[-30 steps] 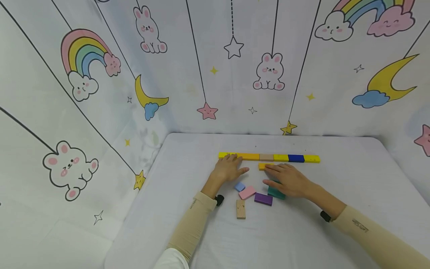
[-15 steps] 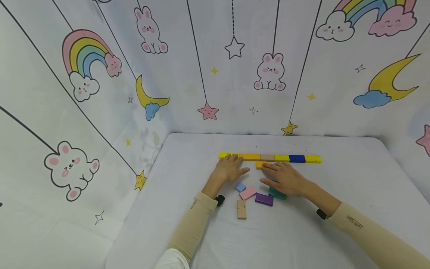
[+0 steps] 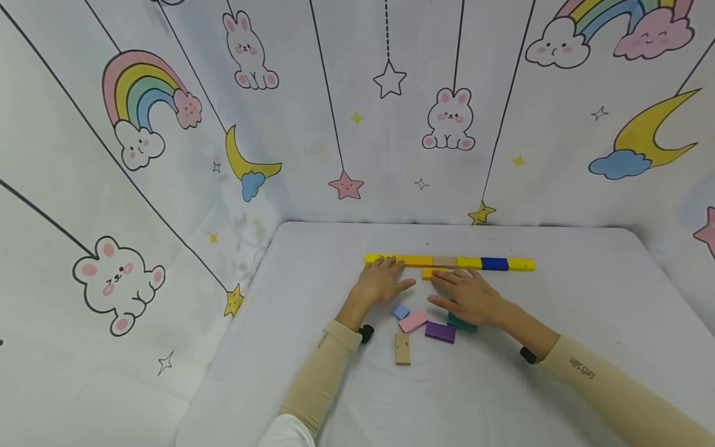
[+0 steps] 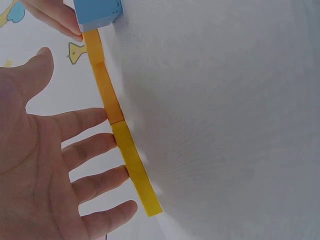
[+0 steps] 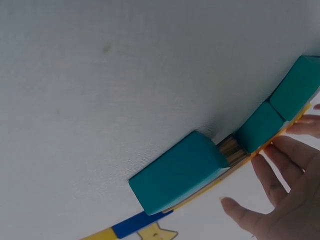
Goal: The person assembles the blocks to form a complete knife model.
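Observation:
Along the far part of the table runs a row of flat blocks: a yellow block (image 3: 381, 257), an orange block (image 3: 416, 261), a tan block (image 3: 445, 262), another yellow block (image 3: 468, 263), a blue block (image 3: 494, 264) and an end yellow block (image 3: 521, 264). My left hand (image 3: 381, 284) rests with spread, fairly straight fingers (image 4: 97, 185) against the left yellow block's near side. A loose short orange block (image 3: 427, 274) lies just in front of the row. On it rest the extended fingertips of my right hand (image 3: 471, 297), which partly covers a teal block (image 3: 462, 323).
Nearer me lie a light blue block (image 3: 400, 311), a pink block (image 3: 413, 321), a purple block (image 3: 440, 332) and a natural wood block (image 3: 402, 349). Teal blocks (image 5: 177, 172) fill the right wrist view's foreground. White cloth covers the table (image 3: 313, 298).
My right hand has slid left, moving the short orange block left and slightly closer to the row. My left hand stays in place at the row's left end.

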### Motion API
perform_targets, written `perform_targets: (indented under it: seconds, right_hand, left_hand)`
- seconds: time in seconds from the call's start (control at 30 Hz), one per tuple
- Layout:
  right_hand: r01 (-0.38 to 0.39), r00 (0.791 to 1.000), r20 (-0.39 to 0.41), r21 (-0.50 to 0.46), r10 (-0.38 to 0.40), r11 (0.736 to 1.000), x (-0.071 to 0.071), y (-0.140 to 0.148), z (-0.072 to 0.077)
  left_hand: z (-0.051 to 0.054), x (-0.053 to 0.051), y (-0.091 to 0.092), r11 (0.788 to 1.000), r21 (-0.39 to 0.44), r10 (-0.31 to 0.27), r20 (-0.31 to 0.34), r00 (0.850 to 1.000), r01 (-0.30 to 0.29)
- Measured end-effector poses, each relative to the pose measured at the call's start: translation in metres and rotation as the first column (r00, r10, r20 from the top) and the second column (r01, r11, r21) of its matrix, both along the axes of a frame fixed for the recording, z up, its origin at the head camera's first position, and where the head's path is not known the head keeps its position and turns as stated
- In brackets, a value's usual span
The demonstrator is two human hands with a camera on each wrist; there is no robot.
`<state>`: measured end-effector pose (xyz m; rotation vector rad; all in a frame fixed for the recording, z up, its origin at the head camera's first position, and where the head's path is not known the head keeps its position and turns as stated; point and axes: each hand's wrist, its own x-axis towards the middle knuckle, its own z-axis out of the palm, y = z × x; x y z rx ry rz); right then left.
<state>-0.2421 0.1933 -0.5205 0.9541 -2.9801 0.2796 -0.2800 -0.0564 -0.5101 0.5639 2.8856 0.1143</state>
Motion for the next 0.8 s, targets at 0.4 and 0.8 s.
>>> perform_targets:
  seconds: [0.4, 0.8]
  right_hand:
    - [0.002, 1.0, 0.026, -0.004, -0.002, 1.0, -0.0002, -0.0062, 0.0001]
    - [-0.001, 1.0, 0.016, 0.005, 0.001, 1.0, -0.0049, -0.0089, -0.0017]
  left_hand:
    - [0.0001, 0.0002, -0.0004, 1.0, -0.003, 0.009, 0.003, 1.0, -0.009]
    - [-0.0008, 0.0004, -0.0001, 1.0, -0.004, 0.01, -0.006, 1.0, -0.01]
